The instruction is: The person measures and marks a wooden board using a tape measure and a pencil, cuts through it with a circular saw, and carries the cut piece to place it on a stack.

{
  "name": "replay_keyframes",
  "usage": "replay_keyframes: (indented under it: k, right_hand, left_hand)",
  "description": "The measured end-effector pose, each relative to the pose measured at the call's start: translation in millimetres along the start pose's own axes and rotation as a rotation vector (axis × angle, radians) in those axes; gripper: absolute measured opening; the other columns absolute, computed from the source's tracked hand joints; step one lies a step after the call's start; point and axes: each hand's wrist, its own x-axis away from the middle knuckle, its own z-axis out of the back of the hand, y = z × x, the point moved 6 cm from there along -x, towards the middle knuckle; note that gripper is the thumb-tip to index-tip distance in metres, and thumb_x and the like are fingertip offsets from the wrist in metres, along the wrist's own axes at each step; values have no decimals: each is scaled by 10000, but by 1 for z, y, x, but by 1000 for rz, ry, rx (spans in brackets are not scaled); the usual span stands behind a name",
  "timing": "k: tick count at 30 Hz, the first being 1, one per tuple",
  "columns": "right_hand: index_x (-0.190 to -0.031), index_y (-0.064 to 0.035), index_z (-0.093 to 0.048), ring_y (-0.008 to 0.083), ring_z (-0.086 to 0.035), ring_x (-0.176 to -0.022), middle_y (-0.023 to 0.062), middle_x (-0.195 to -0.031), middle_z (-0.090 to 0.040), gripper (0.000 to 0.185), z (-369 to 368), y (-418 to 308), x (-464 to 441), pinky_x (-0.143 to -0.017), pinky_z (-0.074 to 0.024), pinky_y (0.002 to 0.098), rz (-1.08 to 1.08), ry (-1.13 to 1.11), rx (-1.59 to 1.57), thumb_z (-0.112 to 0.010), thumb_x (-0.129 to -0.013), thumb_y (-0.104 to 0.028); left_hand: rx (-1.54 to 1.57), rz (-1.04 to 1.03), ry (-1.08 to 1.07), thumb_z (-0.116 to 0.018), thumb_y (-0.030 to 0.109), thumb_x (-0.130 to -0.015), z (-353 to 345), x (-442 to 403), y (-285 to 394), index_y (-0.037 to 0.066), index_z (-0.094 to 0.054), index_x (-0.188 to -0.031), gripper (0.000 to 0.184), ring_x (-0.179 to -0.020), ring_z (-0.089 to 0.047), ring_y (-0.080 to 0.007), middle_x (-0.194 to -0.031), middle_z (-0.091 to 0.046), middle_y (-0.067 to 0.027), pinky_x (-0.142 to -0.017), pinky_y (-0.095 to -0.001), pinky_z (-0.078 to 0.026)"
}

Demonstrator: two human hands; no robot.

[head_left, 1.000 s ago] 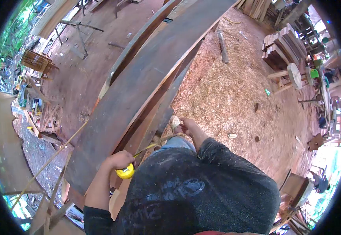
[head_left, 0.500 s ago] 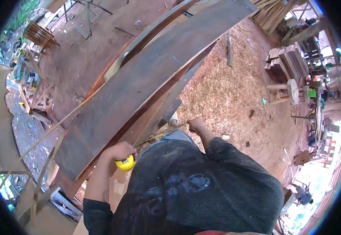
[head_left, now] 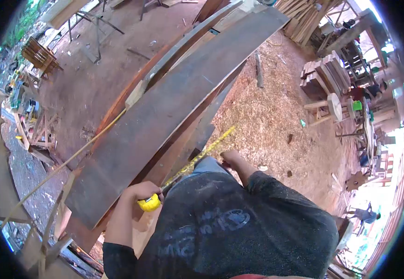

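Note:
My left hand (head_left: 145,191) is closed around a yellow tape measure (head_left: 149,202), low at the left of my body. From it the yellow blade (head_left: 204,152) runs up and to the right, its far end free over the wood shavings. My right hand (head_left: 230,159) is just below and right of the blade, apart from it; its fingers are too unclear to tell whether they are closed. Beside my left hand lies a long, wide dark board (head_left: 155,111), with more boards stacked under and behind it.
A thin stick (head_left: 67,160) extends from the board to the lower left. Wood shavings (head_left: 267,116) cover the ground at right. Stacked timber (head_left: 325,76) and a round-topped stool (head_left: 335,107) stand farther right. A person (head_left: 365,215) is in the distance at lower right.
My right hand has come off the tape, whose blade now sticks out free. Half a second ago that hand was at the blade's end. My left hand still holds the case.

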Motion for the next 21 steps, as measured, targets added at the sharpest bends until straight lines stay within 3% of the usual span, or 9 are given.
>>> replay_keyframes:
  k: [4, 7, 10, 11, 12, 17, 18, 20, 21]
  right_hand:
    - [-982, -10, -639, 231, -603, -604, 108, -759, -595, 273, -23, -11, 27, -510, -490, 393, -25, -100, -395, -705, -963, -275]
    - [-1044, -61, -621, 198, -592, -713, 69, -816, -578, 296, -34, -38, 42, -623, -502, 369, 9, -274, -676, -691, -999, -345]
    - [-962, -95, -603, 154, -524, -658, 31, -765, -539, 292, -32, -99, 76, -572, -437, 315, 260, -279, -865, -623, -1043, -376]
    - [-945, -94, -599, 149, -526, -665, 28, -768, -540, 272, -29, -120, 88, -598, -446, 312, 382, -266, -763, -636, -1036, -347]
    - [-927, -93, -595, 145, -527, -672, 26, -771, -540, 254, -26, -143, 101, -625, -455, 310, 499, -256, -658, -648, -1029, -319]
    - [-877, -66, -614, 152, -549, -669, 34, -747, -544, 204, -16, -252, 132, -607, -457, 322, 629, -71, -607, -658, -1016, -209]
    - [-882, -61, -620, 155, -548, -647, 37, -738, -546, 201, -11, -273, 121, -584, -452, 325, 709, -35, -527, -660, -1015, -205]
    - [-874, -54, -626, 167, -542, -601, 51, -734, -569, 211, 2, -308, 86, -554, -446, 330, 643, -36, -774, -662, -1013, -208]
    - [-853, -56, -622, 162, -534, -586, 48, -717, -563, 230, 13, -325, 80, -544, -448, 327, 654, 9, -734, -657, -1016, -214]
  left_hand:
    - [-75, -53, 38, -531, 267, -1034, 7, 10, 8, -2, -794, -990, 379, -881, -703, -181, -963, -778, -85, -831, -366, -535]
    - [159, -129, 7, -538, 270, -1030, 9, 15, 12, -7, -794, -1000, 378, -868, -687, -173, -959, -771, -77, -832, -356, -535]
    - [150, -181, 27, -543, 269, -1027, 21, 26, 27, -11, -794, -1008, 376, -858, -672, -167, -941, -761, -72, -835, -346, -532]
    - [185, -224, 30, -568, 285, -1006, 24, 29, 29, 18, -794, -989, 350, -757, -647, -151, -848, -726, -31, -735, -332, -520]
    - [155, -246, 24, -557, 292, -1015, 29, 33, 33, 13, -793, -986, 367, -743, -642, -152, -846, -722, -39, -718, -329, -517]
    - [71, -249, 389, -572, 309, -1018, 60, 75, 46, 2, -790, -1028, 376, -879, -661, -174, -940, -757, -84, -840, -350, -522]
    - [57, -280, 451, -580, 313, -1013, 67, 80, 33, -2, -785, -1030, 376, -878, -659, -175, -937, -755, -85, -837, -350, -522]
    - [21, -338, 581, -595, 320, -1003, 92, 101, -10, -8, -776, -1033, 377, -877, -656, -179, -930, -750, -88, -830, -350, -523]
    - [48, -272, 659, -607, 325, -995, 98, 120, -31, -12, -771, -1035, 376, -879, -661, -180, -924, -749, -92, -823, -354, -523]
